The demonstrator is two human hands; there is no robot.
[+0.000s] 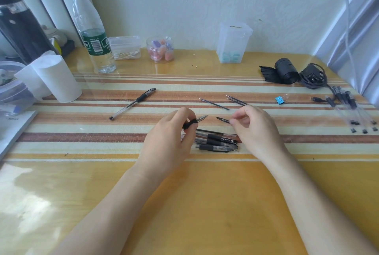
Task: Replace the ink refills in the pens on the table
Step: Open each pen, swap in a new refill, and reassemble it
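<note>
My left hand (172, 131) grips a pen (194, 122) by its black rubber grip, the metal tip pointing right. My right hand (254, 125) pinches a small black pen cap (223, 120), a short gap away from the tip. Under both hands lies a bunch of several black-grip pens (217, 142). A capped clear pen (133, 103) lies alone to the left. One loose refill (214, 103) and a pair of refills (235, 100) lie beyond my hands. Several clear pens (348, 109) lie at the far right.
A tissue roll (59, 78), a water bottle (92, 35), a cotton-swab box (125, 47), a jar of erasers (161, 49) and a tall plastic box (233, 42) line the back. A blue binder clip (280, 100), a black roll (286, 71) and a cable (313, 78) lie on the right.
</note>
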